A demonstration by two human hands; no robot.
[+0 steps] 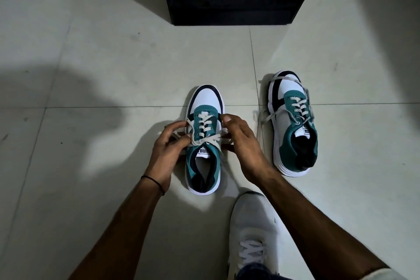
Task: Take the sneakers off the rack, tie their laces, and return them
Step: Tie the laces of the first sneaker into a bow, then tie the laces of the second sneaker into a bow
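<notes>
Left fingers [176, 127] and right fingers [230, 120] pinch the laces [205, 140] of the middle sneaker [205, 100].

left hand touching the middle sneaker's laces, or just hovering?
Touching. The head view shows the left hand with its fingers curled round the laces beside the middle sneaker.

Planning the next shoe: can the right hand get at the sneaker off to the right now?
Probably yes. The untied sneaker stands on bare floor just beside the right hand, nothing between them; but that hand seems to hold the near sneaker's lace and must let go first.
</notes>
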